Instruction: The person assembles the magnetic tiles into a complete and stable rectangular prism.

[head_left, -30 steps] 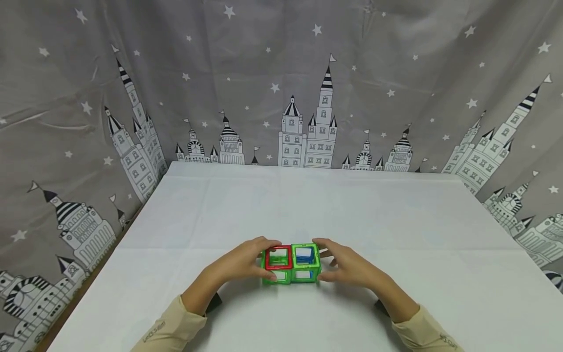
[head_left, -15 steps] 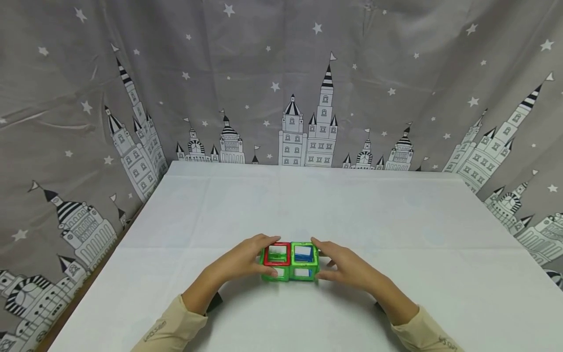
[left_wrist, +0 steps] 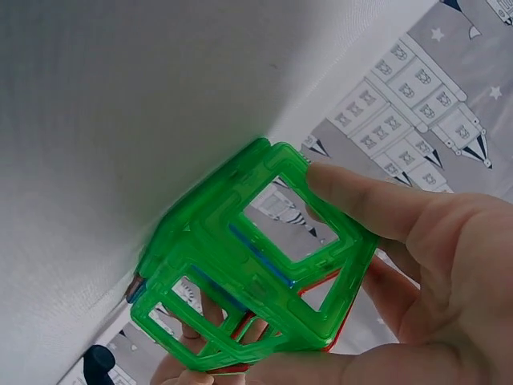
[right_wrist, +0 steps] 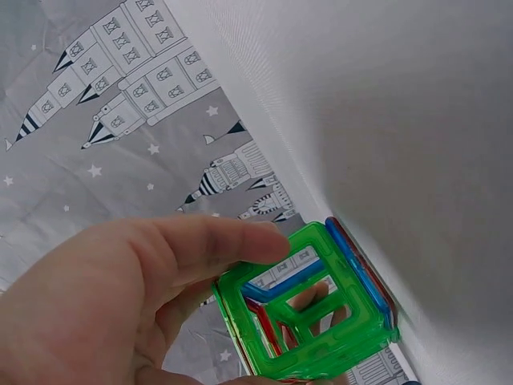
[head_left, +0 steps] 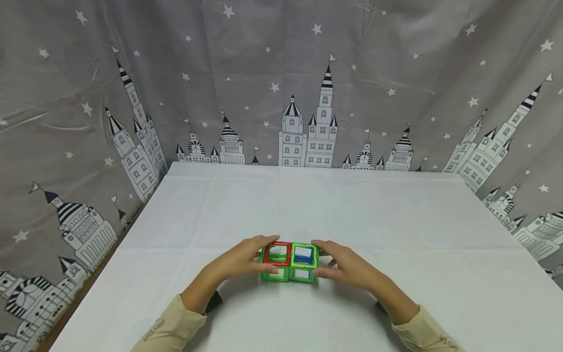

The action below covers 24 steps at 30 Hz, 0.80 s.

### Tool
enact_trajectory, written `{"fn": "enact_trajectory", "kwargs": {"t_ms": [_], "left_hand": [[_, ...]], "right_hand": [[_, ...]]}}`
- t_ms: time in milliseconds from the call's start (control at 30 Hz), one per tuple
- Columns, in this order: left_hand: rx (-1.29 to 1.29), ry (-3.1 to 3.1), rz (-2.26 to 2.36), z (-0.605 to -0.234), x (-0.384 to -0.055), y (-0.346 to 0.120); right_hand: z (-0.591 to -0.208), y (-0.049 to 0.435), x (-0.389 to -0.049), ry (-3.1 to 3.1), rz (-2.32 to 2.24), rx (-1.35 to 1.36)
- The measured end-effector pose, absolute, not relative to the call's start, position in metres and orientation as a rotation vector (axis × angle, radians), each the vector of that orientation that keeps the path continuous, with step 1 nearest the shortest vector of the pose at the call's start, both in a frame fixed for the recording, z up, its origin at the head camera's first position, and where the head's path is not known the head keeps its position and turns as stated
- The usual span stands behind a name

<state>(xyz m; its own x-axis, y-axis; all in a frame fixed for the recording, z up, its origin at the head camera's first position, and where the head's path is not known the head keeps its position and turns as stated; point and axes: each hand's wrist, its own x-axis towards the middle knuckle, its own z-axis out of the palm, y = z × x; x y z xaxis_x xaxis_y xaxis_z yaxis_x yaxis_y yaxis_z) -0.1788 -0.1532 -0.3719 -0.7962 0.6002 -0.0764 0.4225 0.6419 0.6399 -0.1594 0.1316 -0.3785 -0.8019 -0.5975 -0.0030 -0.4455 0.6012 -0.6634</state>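
Note:
Two cubes of magnetic building tiles stand side by side, touching, near the front of the table in the head view. The left cube (head_left: 277, 264) has a red top frame and green front. Beside it, the right cube (head_left: 304, 267) has a green top frame, with blue showing inside. My left hand (head_left: 244, 257) grips the left cube, thumb on its front and fingers behind. From the other side, my right hand (head_left: 349, 265) holds the right cube, thumb at its front corner. The wrist views show the see-through green faces (left_wrist: 216, 241) close up; some fingers are hidden behind them.
A white cloth covers the table (head_left: 352, 210). Behind and at the sides hangs a grey curtain (head_left: 198, 49) printed with castles and stars. Dark straps show under both wrists, above beige sleeves (head_left: 173, 325).
The joined cubes have shifted very slightly away from me. My right thumb has slid left onto the right cube's front. The left hand keeps its grip, nearly still.

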Motion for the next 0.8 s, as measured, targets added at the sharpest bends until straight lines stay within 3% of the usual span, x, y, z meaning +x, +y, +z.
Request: {"fn": "enact_trajectory", "kwargs": {"t_ms": [433, 800], "left_hand": [[0.889, 2.568, 0.895, -0.373, -0.181, -0.155], [0.927, 2.56, 0.875, -0.37, -0.201, -0.127]], "right_hand": [[-0.379, 0.133, -0.161, 2.605, -0.985, -0.842], [-0.373, 0.159, -0.176, 2.6, -1.066, -0.802]]}}
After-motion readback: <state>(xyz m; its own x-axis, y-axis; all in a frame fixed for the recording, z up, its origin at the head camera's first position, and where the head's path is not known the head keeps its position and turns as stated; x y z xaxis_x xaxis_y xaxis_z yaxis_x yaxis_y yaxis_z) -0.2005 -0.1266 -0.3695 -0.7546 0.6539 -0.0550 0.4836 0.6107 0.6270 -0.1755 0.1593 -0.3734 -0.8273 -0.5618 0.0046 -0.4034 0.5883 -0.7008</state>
